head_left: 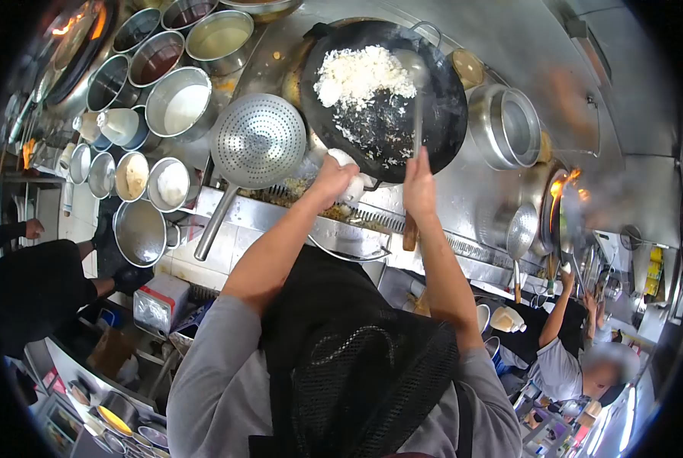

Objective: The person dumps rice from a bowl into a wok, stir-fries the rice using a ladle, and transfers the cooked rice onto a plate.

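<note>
A black wok point(448, 126) holds white rice point(364, 75), heaped toward its upper left, with loose grains scattered below. My left hand point(334, 182) is closed round a white cloth point(343, 158) at the wok's near edge; the cloth hides the part of the wok under it. Closed round the wooden handle of a metal ladle point(418, 114), my right hand point(419, 187) is at the wok's near right side. The ladle's head, blurred, is at the right side of the rice.
A perforated strainer point(258, 141) lies left of the wok. Metal bowls of sauces and seasonings point(179, 102) stand further left. Stacked pots point(502, 126) stand to the right. Flames point(559, 187) show at another burner, beside a co-worker point(563, 366). Another person point(36, 294) is at far left.
</note>
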Demonstrator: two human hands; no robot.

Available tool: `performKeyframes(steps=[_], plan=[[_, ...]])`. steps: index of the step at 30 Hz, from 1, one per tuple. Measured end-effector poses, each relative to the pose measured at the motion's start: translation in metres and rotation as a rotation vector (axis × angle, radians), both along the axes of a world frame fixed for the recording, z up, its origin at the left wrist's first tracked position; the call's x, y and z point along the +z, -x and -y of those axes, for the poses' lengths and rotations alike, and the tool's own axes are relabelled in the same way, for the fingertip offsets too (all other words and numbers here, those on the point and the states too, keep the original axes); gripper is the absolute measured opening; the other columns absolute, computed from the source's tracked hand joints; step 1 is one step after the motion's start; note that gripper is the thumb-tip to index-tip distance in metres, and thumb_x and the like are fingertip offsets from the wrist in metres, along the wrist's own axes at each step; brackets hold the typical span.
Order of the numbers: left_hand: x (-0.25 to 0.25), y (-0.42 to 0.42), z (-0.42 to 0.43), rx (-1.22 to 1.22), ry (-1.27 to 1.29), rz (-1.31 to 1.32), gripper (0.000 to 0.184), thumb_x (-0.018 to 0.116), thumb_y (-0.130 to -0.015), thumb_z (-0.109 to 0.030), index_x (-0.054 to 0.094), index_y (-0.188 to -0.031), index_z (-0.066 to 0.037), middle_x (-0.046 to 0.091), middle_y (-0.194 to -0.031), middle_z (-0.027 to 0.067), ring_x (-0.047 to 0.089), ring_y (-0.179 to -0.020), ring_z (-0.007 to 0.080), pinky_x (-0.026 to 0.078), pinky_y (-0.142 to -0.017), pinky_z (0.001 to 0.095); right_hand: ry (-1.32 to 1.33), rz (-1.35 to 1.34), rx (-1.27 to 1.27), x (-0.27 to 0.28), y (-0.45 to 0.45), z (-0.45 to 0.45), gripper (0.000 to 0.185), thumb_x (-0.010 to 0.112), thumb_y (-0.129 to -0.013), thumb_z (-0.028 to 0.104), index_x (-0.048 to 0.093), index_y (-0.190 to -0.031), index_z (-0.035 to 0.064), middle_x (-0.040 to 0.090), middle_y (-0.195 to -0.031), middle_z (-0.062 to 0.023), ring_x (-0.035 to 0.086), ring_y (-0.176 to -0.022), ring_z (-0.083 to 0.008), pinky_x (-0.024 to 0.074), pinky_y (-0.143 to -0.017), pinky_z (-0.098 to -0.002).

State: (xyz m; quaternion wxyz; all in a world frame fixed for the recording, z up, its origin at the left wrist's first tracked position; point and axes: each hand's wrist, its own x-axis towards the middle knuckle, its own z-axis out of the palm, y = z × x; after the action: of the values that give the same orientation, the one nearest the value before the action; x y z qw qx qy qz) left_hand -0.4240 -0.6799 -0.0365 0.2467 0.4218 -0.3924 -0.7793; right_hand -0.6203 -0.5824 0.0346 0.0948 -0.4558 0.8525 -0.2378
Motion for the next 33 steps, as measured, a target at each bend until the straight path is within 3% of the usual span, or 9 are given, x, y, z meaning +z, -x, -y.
performKeyframes(steps=[3,5,6,10,17,20,23,27,33], plan=[[-0.006,0.002,0.004,0.011,-0.031,-0.014,0.049,0.067,-0.096,-0.007,0.048,-0.139,0.004,0.067,-0.124,0.0144,0.069,-0.104,0.0244,0.058,-0.086,0.0391,-0.128,0.454,-0.019,0.07,-0.022,-0.001,0.057,0.054,-0.111,0.033,0.044,-0.159,0.0036,0.069,-0.086,-0.0317,0.064,-0.059,-0.0346,0.055,-0.061,-0.0496],[0.003,-0.007,0.0,0.009,-0.061,-0.034,0.053,0.069,-0.097,-0.008,0.044,-0.143,0.002,0.065,-0.129,0.0143,0.068,-0.11,0.0246,0.058,-0.09,0.0397,0.012,0.887,-0.158,0.104,-0.015,-0.013,0.058,0.056,-0.111,0.034,0.043,-0.162,0.0093,0.05,-0.064,0.0031,0.042,-0.043,-0.0073,0.0371,-0.038,-0.03],[0.016,-0.014,-0.003,0.013,-0.127,-0.12,0.056,0.07,-0.098,-0.009,0.042,-0.145,0.001,0.063,-0.133,0.0134,0.066,-0.116,0.0244,0.056,-0.095,0.04,-0.101,0.701,-0.175,0.101,-0.007,-0.009,0.058,0.053,-0.111,0.031,0.039,-0.162,0.0069,0.071,-0.088,-0.0313,0.069,-0.063,-0.0394,0.0568,-0.064,-0.0492],[0.018,-0.026,-0.011,-0.026,-0.204,-0.326,0.067,0.075,-0.1,-0.015,0.035,-0.153,-0.004,0.056,-0.143,0.0107,0.058,-0.13,0.0241,0.051,-0.108,0.0416,-0.045,0.036,-0.061,0.021,-0.006,0.031,0.052,0.05,-0.111,0.031,0.043,-0.159,0.0109,0.071,-0.102,-0.0372,0.068,-0.097,-0.0572,0.0546,-0.084,-0.0604],[0.023,-0.027,-0.014,0.023,-0.162,-0.307,0.075,0.078,-0.099,-0.017,0.032,-0.154,0.001,0.055,-0.144,0.015,0.058,-0.132,0.025,0.049,-0.111,0.0414,-0.376,0.526,-0.059,0.12,-0.046,-0.012,0.049,0.057,-0.109,0.026,0.051,-0.155,0.0086,0.071,-0.104,-0.036,0.072,-0.097,-0.0515,0.0573,-0.076,-0.0516],[0.019,-0.022,-0.023,0.122,-0.106,-0.291,0.066,0.08,-0.097,-0.019,0.039,-0.145,0.002,0.059,-0.136,0.0151,0.06,-0.124,0.0234,0.051,-0.106,0.0396,0.075,0.087,0.099,0.094,-0.068,-0.044,0.055,0.057,-0.109,0.02,0.043,-0.162,0.0155,0.073,-0.092,-0.0307,0.072,-0.081,-0.0514,0.0547,-0.066,-0.0557],[0.035,-0.024,-0.022,0.1,-0.063,-0.214,0.068,0.08,-0.097,-0.02,0.038,-0.145,0.003,0.06,-0.134,0.016,0.06,-0.124,0.0241,0.051,-0.107,0.0393,-0.293,-0.087,0.23,0.035,-0.056,-0.054,0.055,0.057,-0.109,0.024,0.042,-0.162,0.0173,0.07,-0.084,-0.0309,0.069,-0.072,-0.0527,0.0518,-0.066,-0.0602],[0.033,-0.026,-0.026,0.123,-0.092,-0.176,0.077,0.083,-0.095,-0.023,0.038,-0.15,0.006,0.059,-0.141,0.0176,0.059,-0.128,0.0242,0.05,-0.108,0.0385,0.043,0.16,0.328,0.094,-0.035,-0.056,0.05,0.056,-0.11,0.022,0.048,-0.158,0.012,0.07,-0.092,-0.0357,0.072,-0.075,-0.0499,0.0532,-0.067,-0.0586],[0.026,-0.02,-0.025,0.135,0.008,-0.087,0.075,0.083,-0.095,-0.022,0.04,-0.149,0.007,0.06,-0.139,0.018,0.06,-0.126,0.0251,0.051,-0.107,0.0387,-0.176,0.116,0.197,0.082,-0.07,-0.093,0.051,0.058,-0.108,0.02,0.049,-0.158,0.0117,0.07,-0.097,-0.035,0.073,-0.082,-0.0494,0.0545,-0.073,-0.0544]])
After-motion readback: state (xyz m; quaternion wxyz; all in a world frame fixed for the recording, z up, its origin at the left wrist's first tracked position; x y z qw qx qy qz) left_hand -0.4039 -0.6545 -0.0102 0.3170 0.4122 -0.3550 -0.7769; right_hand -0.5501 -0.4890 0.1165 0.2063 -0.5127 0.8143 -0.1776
